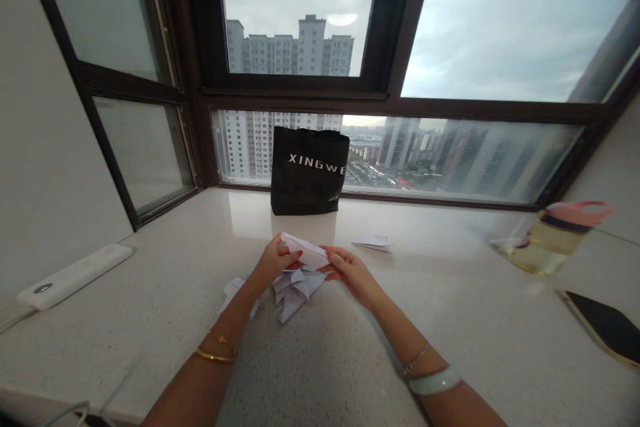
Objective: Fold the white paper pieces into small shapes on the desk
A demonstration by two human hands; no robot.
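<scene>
- Hands together at the middle of the clock, each pinching one end of a folded white paper [309, 255], which is held up over the counter [425, 347].
- Left hand [273, 261]: grips the paper's end toward 9 o'clock, thumb laid across the near face. A gold bangle [215, 355] and a thin chain circle that wrist.
- Right hand [353, 273]: pinches the end toward 3 o'clock between thumb and fingers. A fine bracelet [417, 358] and a pale green bangle [436, 381] ring that wrist.
- Near 6 o'clock, just below the held paper: a small heap of folded papers [293, 300], overlapping at odd angles.
- At 8 o'clock: more white paper [234, 288], partly hidden behind the left forearm.
- At 3 o'clock, near the right hand: one pointed folded piece [376, 243], lying apart from the heap.
- At 12 o'clock: a black bag [307, 177] standing upright, pale lettering "XINGWE" across its front.
- Far out at 3 o'clock: a yellowish bottle [547, 248] with a pink looped lid; toward 4, a dark-screened phone [605, 327].
- Far out at 9 o'clock: a long white device [77, 277] with a cord.
- From 10 to 2 o'clock, behind everything: brown-framed windows [300, 100], with tall buildings [295, 47] outside under cloud.
</scene>
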